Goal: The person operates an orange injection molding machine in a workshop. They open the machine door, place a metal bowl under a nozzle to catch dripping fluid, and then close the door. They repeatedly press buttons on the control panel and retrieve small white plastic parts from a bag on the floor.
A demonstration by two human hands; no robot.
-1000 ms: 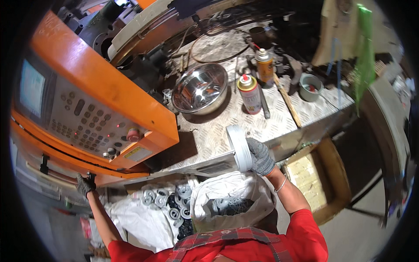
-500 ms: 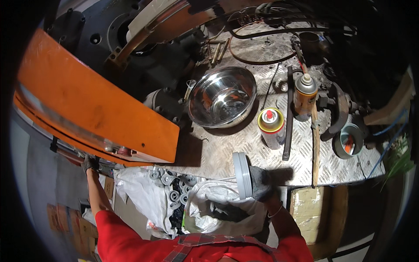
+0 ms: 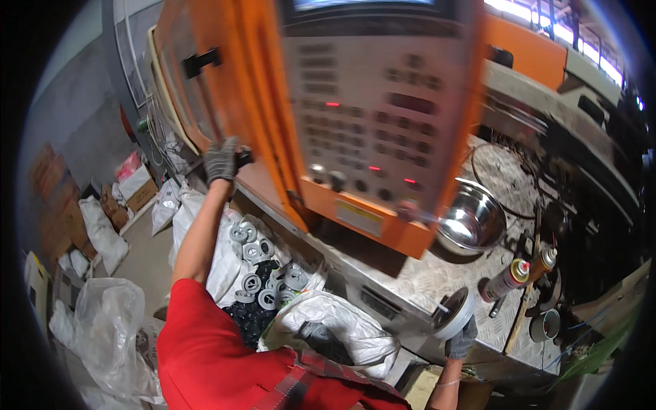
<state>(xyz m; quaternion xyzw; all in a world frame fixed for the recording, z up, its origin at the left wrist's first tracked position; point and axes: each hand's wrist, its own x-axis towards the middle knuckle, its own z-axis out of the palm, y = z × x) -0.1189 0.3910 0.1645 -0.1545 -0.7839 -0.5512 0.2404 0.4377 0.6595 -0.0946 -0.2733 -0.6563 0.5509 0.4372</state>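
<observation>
At the left, my left hand (image 3: 222, 162), in a grey knit glove, is closed round a black handle (image 3: 244, 156) on the orange sliding door (image 3: 198, 102) of a machine. My right hand (image 3: 462, 339), gloved too, grips a round grey plastic part (image 3: 469, 316) by its rim, low at the right, by the edge of the metal worktop. The part is tilted, with its hollow dark side and a thin pale stem facing up. My right fingers are partly hidden behind it.
An orange control panel (image 3: 383, 116) juts out between my arms. On the treadplate worktop (image 3: 437, 273) stand a steel bowl (image 3: 471, 222), two spray cans (image 3: 506, 280) and a small cup (image 3: 544, 325). Below are a white sack (image 3: 369, 335) and several similar grey parts (image 3: 253, 281).
The view has swung left and up, bringing the control panel and door in. My left hand is now plainly visible at the handle. The grey part has tipped, showing its hollow side.
</observation>
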